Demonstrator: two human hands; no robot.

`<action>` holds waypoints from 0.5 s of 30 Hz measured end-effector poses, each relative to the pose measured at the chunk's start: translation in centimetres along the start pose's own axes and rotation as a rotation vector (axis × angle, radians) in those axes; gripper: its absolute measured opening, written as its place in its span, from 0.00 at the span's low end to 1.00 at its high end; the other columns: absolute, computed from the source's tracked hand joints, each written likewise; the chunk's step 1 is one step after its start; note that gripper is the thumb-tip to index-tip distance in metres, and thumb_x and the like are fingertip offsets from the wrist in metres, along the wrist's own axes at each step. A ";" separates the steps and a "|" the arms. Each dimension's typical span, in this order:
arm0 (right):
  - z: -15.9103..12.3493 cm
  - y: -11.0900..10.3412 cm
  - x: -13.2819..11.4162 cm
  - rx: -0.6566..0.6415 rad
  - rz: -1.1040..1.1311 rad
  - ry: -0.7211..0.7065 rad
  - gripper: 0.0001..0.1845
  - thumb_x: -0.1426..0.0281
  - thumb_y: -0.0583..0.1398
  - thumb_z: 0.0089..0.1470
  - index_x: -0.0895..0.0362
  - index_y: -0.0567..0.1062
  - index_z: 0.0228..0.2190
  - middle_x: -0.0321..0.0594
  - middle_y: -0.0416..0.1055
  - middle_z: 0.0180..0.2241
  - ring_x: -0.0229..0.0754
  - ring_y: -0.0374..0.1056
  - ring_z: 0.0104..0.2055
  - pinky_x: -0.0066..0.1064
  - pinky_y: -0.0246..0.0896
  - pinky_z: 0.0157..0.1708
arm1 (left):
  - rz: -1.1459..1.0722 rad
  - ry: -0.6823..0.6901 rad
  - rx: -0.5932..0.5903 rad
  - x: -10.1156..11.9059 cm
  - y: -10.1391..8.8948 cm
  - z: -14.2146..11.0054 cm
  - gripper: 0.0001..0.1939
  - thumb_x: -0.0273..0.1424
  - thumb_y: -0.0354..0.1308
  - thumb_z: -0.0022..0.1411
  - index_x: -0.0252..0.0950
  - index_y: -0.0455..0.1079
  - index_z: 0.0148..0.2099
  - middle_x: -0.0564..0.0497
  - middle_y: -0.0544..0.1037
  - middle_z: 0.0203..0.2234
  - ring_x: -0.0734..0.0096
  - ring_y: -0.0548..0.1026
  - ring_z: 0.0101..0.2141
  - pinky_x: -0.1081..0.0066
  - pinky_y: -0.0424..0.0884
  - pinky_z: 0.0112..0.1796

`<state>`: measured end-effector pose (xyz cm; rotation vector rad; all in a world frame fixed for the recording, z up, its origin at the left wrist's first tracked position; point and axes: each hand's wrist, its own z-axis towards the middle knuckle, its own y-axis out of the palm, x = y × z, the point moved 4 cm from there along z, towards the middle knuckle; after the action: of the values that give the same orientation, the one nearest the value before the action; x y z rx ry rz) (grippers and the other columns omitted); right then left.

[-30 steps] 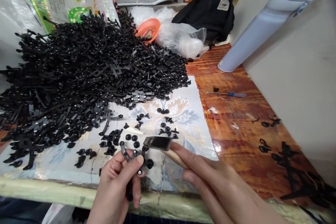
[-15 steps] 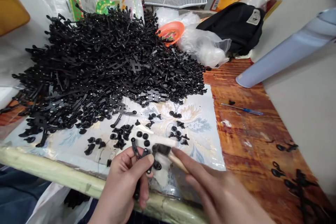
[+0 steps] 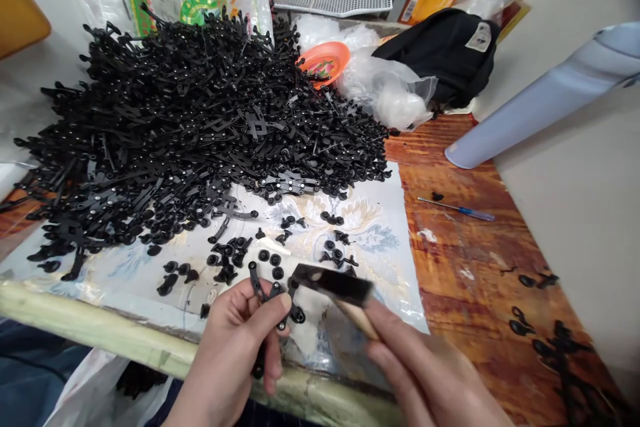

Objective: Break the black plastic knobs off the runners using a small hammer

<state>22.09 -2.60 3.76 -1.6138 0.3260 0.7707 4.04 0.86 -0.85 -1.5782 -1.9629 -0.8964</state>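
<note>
My left hand (image 3: 245,333) pinches a black jointed plastic linkage (image 3: 273,292) between thumb and fingers, low over the patterned sheet (image 3: 385,267). A round black cap (image 3: 297,314) sits at the linkage's right end. My right hand (image 3: 420,360) is closed round the wooden handle of a hammer (image 3: 333,282). The hammer's dark head is slightly blurred, just right of the linkage and apart from my left hand. Loose small black caps (image 3: 275,259) lie on the sheet beyond my hands.
A large heap of black plastic linkages (image 3: 190,120) covers the back left. An orange plate (image 3: 325,61), clear plastic bags (image 3: 390,90) and a black bag (image 3: 450,53) are behind it. A screwdriver (image 3: 460,209) lies on the wooden table (image 3: 450,253), below a grey tube (image 3: 540,97).
The hammer has moved up and to the right, away from the linkage, with its head tilted. My left hand keeps hold of the linkage almost in place.
</note>
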 end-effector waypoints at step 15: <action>5.7 1.3 -0.9 -0.315 0.909 0.422 0.13 0.63 0.68 0.46 0.58 0.74 0.30 0.28 0.63 0.19 0.31 0.55 0.20 0.23 0.49 0.20 | 0.460 -0.016 -0.254 0.4 0.6 -2.8 0.06 0.27 0.65 0.46 0.38 0.69 0.25 0.64 0.62 0.10 0.85 0.55 0.07 0.82 0.44 0.11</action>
<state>18.97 2.40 3.20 -1.9143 1.3591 1.1862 4.35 -0.84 1.50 -2.0697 -1.4373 -0.9606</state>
